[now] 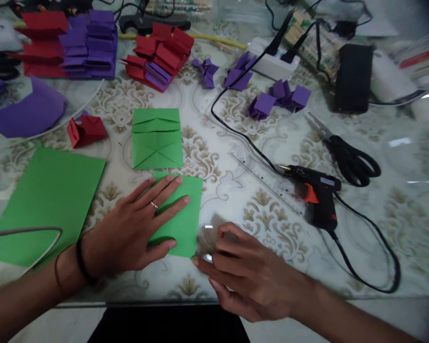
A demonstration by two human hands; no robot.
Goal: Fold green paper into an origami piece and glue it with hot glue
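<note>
My left hand (139, 224) lies flat with fingers spread on a folded green paper rectangle (191, 214), covering its left part. At that paper's lower right corner is my right hand (250, 276), one fingertip at the corner, the other fingers loosely bent, nothing visible between them. Just above lies a second green paper piece (157, 145), creased with triangular folds and a horizontal slit. A larger flat green sheet (53, 200) sits at the left, partly under a pale cable, near my left forearm.
A black glue gun (320, 190) with orange trigger, a clear ruler (268, 183) and black-handled scissors (350, 157) lie right. Red and purple folded blocks (89, 45), a small red piece (87, 131), purple pieces (262, 105) and a white power strip (273, 62) stand farther back.
</note>
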